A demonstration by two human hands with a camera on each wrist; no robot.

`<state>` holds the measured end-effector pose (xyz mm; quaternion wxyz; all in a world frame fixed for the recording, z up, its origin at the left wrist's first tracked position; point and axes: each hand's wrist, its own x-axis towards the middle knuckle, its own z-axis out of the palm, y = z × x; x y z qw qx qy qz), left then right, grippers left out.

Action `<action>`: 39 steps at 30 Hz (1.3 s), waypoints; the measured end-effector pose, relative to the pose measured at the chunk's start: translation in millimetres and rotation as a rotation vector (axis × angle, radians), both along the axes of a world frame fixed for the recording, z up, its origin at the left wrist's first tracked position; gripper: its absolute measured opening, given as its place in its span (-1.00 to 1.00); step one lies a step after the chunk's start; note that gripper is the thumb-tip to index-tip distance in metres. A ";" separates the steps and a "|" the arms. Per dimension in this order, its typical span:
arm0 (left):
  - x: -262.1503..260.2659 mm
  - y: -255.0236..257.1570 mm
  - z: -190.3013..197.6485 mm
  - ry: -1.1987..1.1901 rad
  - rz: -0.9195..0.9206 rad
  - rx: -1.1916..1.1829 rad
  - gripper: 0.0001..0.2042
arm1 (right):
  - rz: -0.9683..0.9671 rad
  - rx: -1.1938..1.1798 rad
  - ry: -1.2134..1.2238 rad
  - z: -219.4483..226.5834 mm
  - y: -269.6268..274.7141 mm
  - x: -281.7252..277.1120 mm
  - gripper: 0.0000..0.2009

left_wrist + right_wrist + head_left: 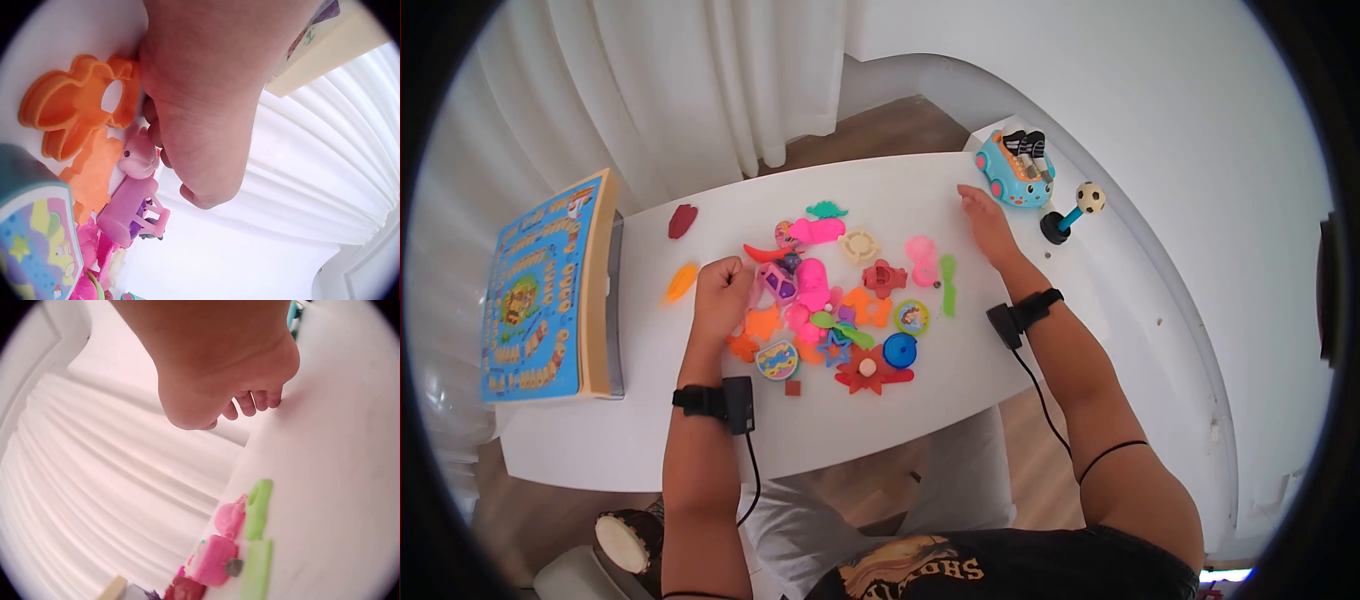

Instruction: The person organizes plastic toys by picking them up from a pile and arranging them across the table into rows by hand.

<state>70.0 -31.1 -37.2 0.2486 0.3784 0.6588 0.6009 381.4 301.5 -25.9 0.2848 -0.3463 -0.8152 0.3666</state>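
Observation:
My left hand (723, 292) has its fingers curled at the left side of a toy pile. In the left wrist view, the curled fingers are close beside a pink figure with a dark eye (139, 156); whether they touch it is hidden. An orange cutter (75, 100) and a pink-purple toy (128, 209) are near that hand. At the table's far right, my right hand (987, 225) holds nothing visible, its fingers loosely bent. In the right wrist view, that hand (228, 381) is beyond a light green piece (257, 509) and a pink piece (231, 519).
On the white table (650, 430) a blurred orange piece (682, 283) and a dark red piece (682, 221) are left of the pile. A blue boxed board (540, 290) stands at the left edge. A turquoise toy car (1015, 175) and a ball on a stand (1090, 197) are at the right.

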 end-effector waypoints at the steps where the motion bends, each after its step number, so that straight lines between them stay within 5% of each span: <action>1: -1.0 0.5 -3.0 0.012 0.010 -0.014 -0.63 | -0.056 -0.111 0.151 -8.2 4.8 -6.9 -0.64; 6: 2.3 -0.7 1.5 -0.010 0.015 0.008 -0.63 | -0.148 -0.493 0.616 -14.2 -0.6 -46.4 -0.74; 17: 2.5 -6.9 8.9 0.040 0.076 -0.075 -0.62 | -0.063 -0.177 0.359 -19.2 -2.3 -62.3 -0.80; 20: -0.6 -13.5 15.1 0.337 0.148 0.020 -0.62 | -0.045 -0.170 0.349 -13.2 -9.9 -63.0 -0.81; 25: 3.1 -28.2 48.7 0.810 0.552 -0.280 -0.84 | -0.054 -0.142 0.362 -13.6 -8.8 -63.8 -0.80; 28: 0.3 -46.7 41.3 0.930 0.557 -0.520 -0.77 | -0.071 -0.161 0.333 -12.6 -8.8 -63.8 -0.80; 39: -37.0 -51.8 11.7 0.888 0.600 -0.582 -0.72 | -0.059 -0.147 0.331 -14.7 -11.6 -64.9 -0.81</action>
